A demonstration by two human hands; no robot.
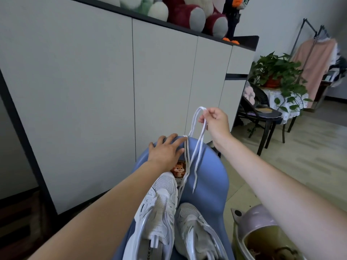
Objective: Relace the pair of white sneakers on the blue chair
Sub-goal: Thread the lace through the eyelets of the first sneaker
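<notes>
nearest the camera, two white sneakers lie side by side on the seat of the blue chair (210, 184), toes pointing at its backrest: the left sneaker (159, 207) and the right sneaker (197, 233). neither shows any lace through its eyelets, as far as can be seen. at the lower right a lilac pot (262, 231) stands on the floor.

further out, the left hand (167, 151) lies flat on the top of the backrest, fingers straight and released, its fingertips touching the white laces (195, 156) where they drape over the chair's upper edge. beyond it the right hand (214, 121) pinches the looped laces and holds them above the backrest; the strands fall down the backrest, one tip hanging free and others reaching the left sneaker's toe. a squirrel sticker (179, 168) shows on the backrest under the left hand.

the step in hand looks like sorting the laces before threading. it would go best by separating a single lace, using the flat hand to pin the rest, then finding its two tips and evening them up before starting at the lowest eyelets near the toe.

behind are pale cabinet doors (93, 91), plush toys (187, 14) on top, and a potted plant (277, 76) at right.
</notes>
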